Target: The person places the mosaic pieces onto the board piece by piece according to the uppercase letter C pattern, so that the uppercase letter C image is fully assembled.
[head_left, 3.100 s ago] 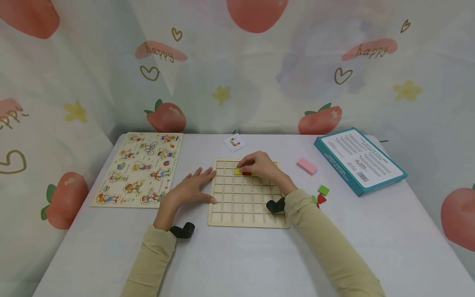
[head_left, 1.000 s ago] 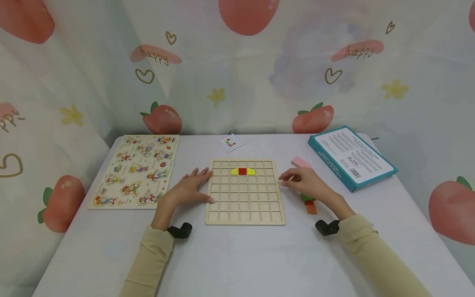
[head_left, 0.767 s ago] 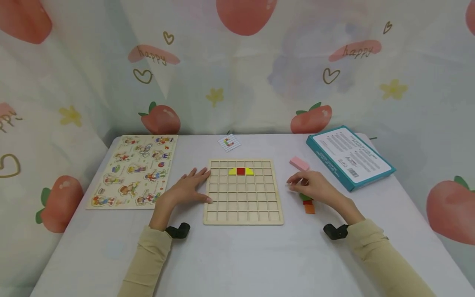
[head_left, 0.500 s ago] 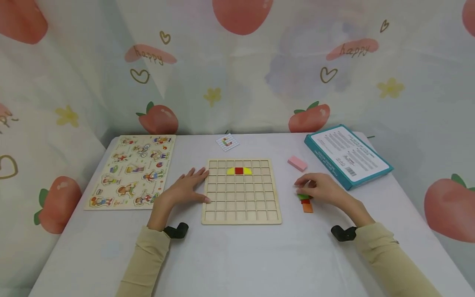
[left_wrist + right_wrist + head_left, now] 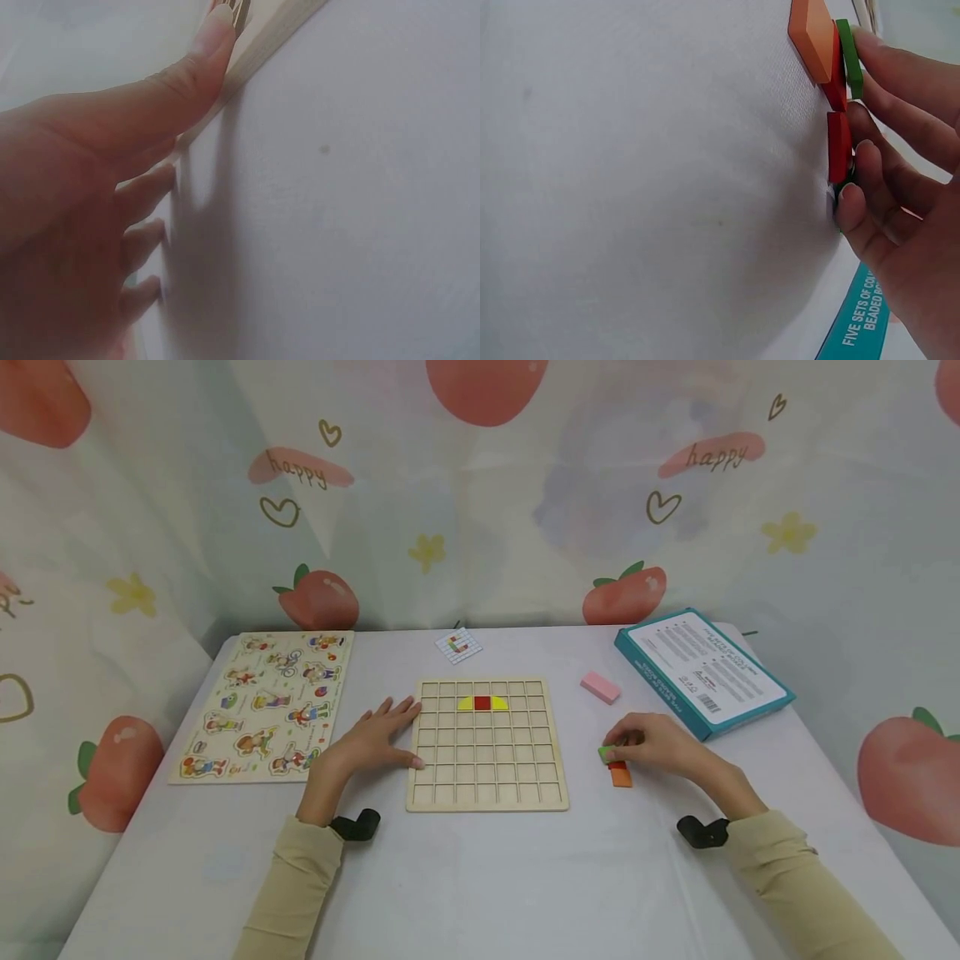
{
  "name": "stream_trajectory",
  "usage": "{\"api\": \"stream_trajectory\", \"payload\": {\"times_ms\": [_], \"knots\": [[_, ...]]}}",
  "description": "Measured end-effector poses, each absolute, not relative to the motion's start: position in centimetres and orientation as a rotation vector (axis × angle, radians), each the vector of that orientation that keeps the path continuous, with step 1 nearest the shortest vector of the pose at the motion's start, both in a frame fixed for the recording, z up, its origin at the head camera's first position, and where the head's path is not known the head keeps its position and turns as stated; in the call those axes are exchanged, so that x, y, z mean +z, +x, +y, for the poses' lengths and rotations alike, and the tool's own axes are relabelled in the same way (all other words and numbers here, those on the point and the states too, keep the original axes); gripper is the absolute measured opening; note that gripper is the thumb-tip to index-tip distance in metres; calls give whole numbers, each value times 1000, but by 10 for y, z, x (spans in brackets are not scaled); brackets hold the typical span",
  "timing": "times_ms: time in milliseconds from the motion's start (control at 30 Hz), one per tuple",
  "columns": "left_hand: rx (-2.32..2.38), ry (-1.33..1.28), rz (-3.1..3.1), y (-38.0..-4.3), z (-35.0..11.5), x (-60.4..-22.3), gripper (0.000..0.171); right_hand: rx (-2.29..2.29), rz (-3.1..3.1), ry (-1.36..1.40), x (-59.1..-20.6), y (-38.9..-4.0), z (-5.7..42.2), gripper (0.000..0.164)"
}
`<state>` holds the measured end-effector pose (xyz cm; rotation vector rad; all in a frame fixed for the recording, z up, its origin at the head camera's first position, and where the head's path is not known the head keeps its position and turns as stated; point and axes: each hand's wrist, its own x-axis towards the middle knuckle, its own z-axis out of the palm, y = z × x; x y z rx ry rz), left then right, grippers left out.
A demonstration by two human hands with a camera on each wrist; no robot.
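My left hand (image 5: 367, 743) lies spread at the left edge of a wooden grid board (image 5: 487, 781), its thumb on the rim; in the left wrist view the thumb (image 5: 187, 75) reaches over the board's edge. Two yellow curved tiles flank a red square tile (image 5: 482, 703) in the board's upper part. Right of the board, my right hand (image 5: 660, 745) pinches a green tile (image 5: 850, 60) at its fingertips. Close under it are red tiles (image 5: 839, 146) and an orange tile (image 5: 622, 776). Another dark green piece is partly hidden behind the fingers in the right wrist view.
A pink block (image 5: 601, 687) and a teal box (image 5: 705, 672) lie at the back right. A small pattern card (image 5: 458, 645) sits behind the board. To the left is a picture puzzle board (image 5: 258, 710). A printed curtain hangs behind the white table.
My right hand has left the board, where the yellow and red tiles now show uncovered. It has moved right to the loose tiles and taken hold of a green one. The left hand stays put.
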<state>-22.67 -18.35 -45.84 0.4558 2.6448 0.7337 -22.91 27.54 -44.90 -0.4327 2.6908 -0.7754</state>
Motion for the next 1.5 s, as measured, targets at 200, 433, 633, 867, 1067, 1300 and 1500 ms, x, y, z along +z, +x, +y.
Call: {"api": "stream_trajectory", "payload": {"times_ms": [200,433,633,867,1067,1300,1500], "knots": [[732,436,2639,-227,-184,-459,100,-783,2682,-435,-449,-230,272,24],[728,434,2639,-227,-186,-460,101,-795,2692,-442,-453,-231,271,21],[721,437,2643,-226,-187,-461,101,-771,2666,-459,-452,-231,268,20],[721,441,2643,-228,-184,-461,99,-812,2652,-477,-451,-232,263,17],[712,426,2656,-227,-180,-459,99,-877,2642,-442,-447,-235,255,18],[691,404,2658,-227,-177,-456,99,-1006,2633,-465,-446,-242,233,19],[698,419,2658,-226,-181,-458,99,-1141,2573,-526,-447,-246,211,21]]}}
